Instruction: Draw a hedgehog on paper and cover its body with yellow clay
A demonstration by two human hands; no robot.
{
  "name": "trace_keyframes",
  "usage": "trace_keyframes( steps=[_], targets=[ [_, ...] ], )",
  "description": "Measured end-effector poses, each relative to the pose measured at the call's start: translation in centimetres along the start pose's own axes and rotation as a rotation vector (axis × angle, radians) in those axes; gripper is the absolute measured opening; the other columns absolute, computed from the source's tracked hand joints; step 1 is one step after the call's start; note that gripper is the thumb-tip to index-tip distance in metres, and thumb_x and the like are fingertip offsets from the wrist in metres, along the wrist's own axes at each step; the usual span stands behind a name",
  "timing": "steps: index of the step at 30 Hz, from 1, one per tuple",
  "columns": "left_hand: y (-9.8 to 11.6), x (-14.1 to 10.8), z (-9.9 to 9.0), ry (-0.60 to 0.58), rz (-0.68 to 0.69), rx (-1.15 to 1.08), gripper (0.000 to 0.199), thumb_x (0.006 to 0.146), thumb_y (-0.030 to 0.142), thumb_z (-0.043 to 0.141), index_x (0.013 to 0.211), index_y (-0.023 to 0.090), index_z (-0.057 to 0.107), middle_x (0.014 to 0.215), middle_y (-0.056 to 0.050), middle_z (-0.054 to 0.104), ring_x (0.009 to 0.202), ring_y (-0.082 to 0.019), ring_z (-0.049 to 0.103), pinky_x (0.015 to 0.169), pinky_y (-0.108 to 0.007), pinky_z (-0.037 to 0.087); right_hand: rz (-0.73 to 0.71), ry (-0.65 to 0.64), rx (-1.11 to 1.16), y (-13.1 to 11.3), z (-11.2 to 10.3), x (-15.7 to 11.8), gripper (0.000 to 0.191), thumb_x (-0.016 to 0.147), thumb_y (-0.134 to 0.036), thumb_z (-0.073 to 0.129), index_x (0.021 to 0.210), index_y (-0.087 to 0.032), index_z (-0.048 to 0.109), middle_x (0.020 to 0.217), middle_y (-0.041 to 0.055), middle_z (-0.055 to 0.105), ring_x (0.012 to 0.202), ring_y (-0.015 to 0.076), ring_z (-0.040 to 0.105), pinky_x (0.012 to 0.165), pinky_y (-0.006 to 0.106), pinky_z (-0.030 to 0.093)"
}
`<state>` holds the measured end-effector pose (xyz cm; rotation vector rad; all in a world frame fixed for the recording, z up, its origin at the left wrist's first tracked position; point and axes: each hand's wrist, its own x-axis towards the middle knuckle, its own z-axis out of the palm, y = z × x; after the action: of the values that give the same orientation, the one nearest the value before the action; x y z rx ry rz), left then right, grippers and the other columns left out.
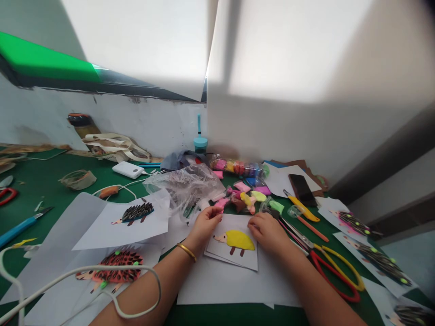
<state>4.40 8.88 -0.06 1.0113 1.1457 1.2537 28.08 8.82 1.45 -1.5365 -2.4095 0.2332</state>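
Observation:
A white paper card [249, 262] lies in front of me, bearing a clay hedgehog [239, 240] with a smooth yellow body, a pale pointed face and brown legs. My left hand [206, 222], with a gold bangle at the wrist, has its fingers drawn together at the card's upper left corner. At the upper right corner, my right hand [267, 230] has its curled fingertips on the card. Another card edge shows beneath, and larger white sheets [231, 290] lie below. Wrapped clay pieces [243, 197] in pink, yellow and other colours sit just beyond the hands.
Scissors [335, 267] with red and yellow handles and a yellow cutter [302, 206] lie to the right. Finished hedgehog cards [377, 256] line the right edge. On the left are a dark spiky hedgehog card [152, 226], a red hedgehog [117, 267] and a white cable [68, 274].

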Motion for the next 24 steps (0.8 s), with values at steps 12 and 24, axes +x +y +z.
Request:
trace_keyframes(
  steps=[12,24],
  targets=[
    [0.1,-0.2,0.1,0.016,0.025,-0.013,0.028,0.069,0.028,0.074,0.093,0.016,0.069,0.088,-0.004,0.068,0.081,-0.016,0.061,0.078,-0.028,0.046,0.105,-0.086,0.039,-0.4,-0.1,0.3,0.009,0.088,-0.02,0.056,0.082,-0.021,0.063,0.09,0.0035,0.067,0.088,0.0202,0.058,0.074,0.029,0.037],
    [0.7,-0.6,-0.2,-0.016,0.016,-0.079,0.033,0.065,0.033,0.08,0.089,0.015,0.068,0.079,-0.001,0.065,0.071,-0.012,0.056,0.069,-0.023,0.043,0.169,-0.035,-0.082,-0.3,0.0,1.1,0.016,0.093,-0.02,0.05,0.084,-0.02,0.063,0.091,0.0044,0.071,0.092,0.02,0.06,0.074,0.028,0.033]
  ],
)
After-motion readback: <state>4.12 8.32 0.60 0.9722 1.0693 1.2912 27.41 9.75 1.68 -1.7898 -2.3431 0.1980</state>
